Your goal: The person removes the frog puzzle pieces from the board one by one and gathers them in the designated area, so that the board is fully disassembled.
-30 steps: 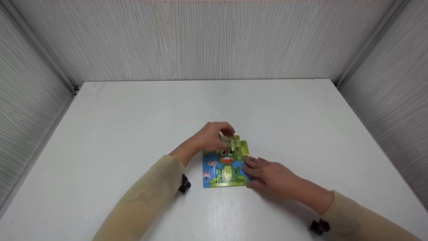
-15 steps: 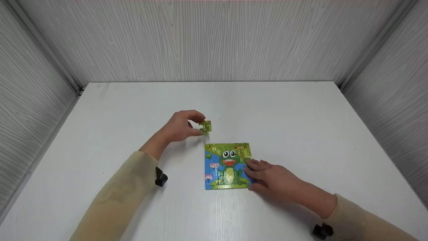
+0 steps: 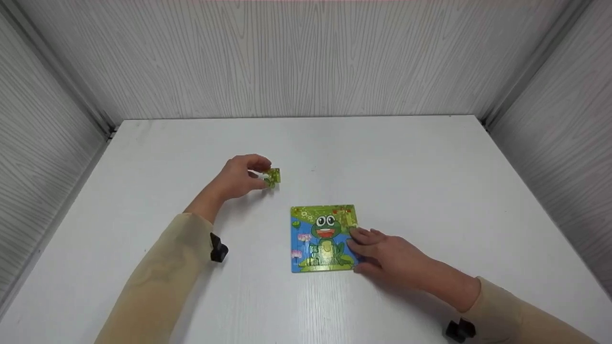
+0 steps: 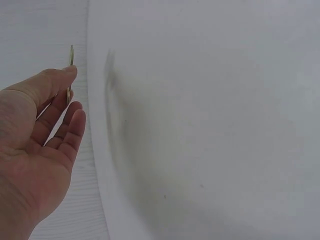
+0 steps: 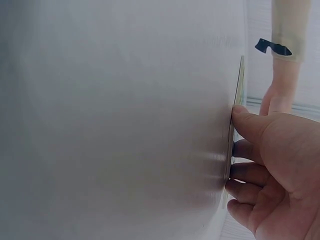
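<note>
A square frog jigsaw puzzle (image 3: 326, 243) lies on the white table, with a paler yellow-green patch near its upper right corner. Up and to the left of it, my left hand (image 3: 239, 177) pinches a small green puzzle piece (image 3: 274, 177) between thumb and fingers, above the tabletop. In the left wrist view that piece (image 4: 71, 55) shows edge-on past the thumb. My right hand (image 3: 394, 255) rests against the puzzle's right side with relaxed fingers, covering part of that edge. The right wrist view shows the thumb and fingertips touching the thin board edge (image 5: 240, 82).
The white tabletop (image 3: 430, 177) spreads around the puzzle. Grey wood-grain panels stand behind (image 3: 306, 57) and along both sides. A black clip-like device (image 3: 219, 248) sits at the left cuff, and another black device (image 3: 460, 329) at the right cuff.
My left hand has lifted the piece off the puzzle's upper part and carried it left and away, uncovering the frog picture. My right hand has stayed at the puzzle's right side.
</note>
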Available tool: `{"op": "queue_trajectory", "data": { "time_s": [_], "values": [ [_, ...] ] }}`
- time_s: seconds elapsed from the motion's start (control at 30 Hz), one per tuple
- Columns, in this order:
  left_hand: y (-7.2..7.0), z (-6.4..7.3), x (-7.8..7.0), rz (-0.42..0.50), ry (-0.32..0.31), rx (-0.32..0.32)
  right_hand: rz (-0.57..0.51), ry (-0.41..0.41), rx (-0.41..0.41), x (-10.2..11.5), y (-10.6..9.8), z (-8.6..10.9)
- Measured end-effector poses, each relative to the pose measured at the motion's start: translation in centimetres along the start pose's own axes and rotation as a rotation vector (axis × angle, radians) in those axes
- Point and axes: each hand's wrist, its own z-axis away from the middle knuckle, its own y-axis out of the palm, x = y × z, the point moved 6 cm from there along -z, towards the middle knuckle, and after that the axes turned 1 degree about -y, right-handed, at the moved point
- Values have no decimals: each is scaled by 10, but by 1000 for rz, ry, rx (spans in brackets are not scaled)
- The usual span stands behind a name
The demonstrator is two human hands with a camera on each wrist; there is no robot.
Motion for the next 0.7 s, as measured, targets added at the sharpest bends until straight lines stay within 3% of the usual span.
{"op": "queue_trajectory", "data": {
  "time_s": [0.7],
  "values": [
    [5,-6,18,-21,-59,6,-20,12,7,-1,-1,2]
  ]
}}
